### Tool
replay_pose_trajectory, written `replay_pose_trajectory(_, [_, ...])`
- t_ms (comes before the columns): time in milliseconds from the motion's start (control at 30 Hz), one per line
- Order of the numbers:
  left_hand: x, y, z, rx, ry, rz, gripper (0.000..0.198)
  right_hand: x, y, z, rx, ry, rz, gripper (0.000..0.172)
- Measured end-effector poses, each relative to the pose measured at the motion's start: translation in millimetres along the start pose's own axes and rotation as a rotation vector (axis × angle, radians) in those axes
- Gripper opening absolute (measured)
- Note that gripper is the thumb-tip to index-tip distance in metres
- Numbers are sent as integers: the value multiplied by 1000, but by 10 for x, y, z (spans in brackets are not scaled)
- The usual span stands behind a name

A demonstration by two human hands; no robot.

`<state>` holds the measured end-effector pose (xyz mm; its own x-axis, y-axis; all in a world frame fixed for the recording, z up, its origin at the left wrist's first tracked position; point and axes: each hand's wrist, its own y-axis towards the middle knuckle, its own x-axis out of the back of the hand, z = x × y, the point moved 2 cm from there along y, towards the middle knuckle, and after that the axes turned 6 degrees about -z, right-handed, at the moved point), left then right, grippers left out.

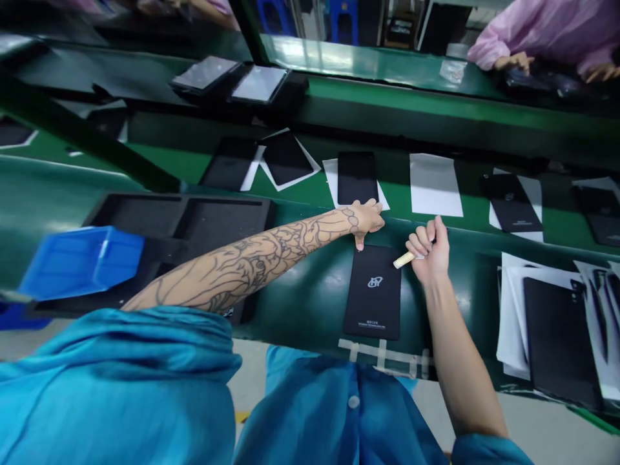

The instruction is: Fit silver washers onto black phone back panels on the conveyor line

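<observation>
A black tablet-like panel (372,290) with a white logo lies back up on the green bench in front of me. My left hand (368,218) reaches just past its top edge, fingers spread and thumb down by its upper left corner. The fingertips meet the lower edge of another black panel (357,177), which rests on a white sheet (331,169) on the green belt; whether they press on it I cannot tell. My right hand (430,250) is closed around a short pale-yellow stick (403,260), held just right of the logo panel.
Several black panels, such as one (514,201) at right, lie on white sheets along the belt. A stack of papers (512,316) and a dark panel (559,336) sit at near right. A blue bin (84,261) and black tray (223,216) stand left. Across, a pink-sleeved person (547,35) works.
</observation>
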<state>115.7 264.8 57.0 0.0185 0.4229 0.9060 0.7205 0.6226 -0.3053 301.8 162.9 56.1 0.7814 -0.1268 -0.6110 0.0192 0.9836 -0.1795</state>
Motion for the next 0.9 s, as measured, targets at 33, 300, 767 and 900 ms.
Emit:
replay_pose_trajectory(33, [1,-71,24,9,-11,-31,59,-109,-17,4,33,-61,33,61])
replay_pose_trajectory(300, [34,-1699,314,101,-229,-649,32,-804,-2,-416,215,-425,103,73])
replay_pose_trajectory(767, [-1063,-3904,492,814,-308,-648,56,-964,52,-733,235,-490,219,75])
replay_pose_trajectory(900, [-1063,-3886,469,804,-357,-595,52,-885,-21,-760,318,-518,203,70])
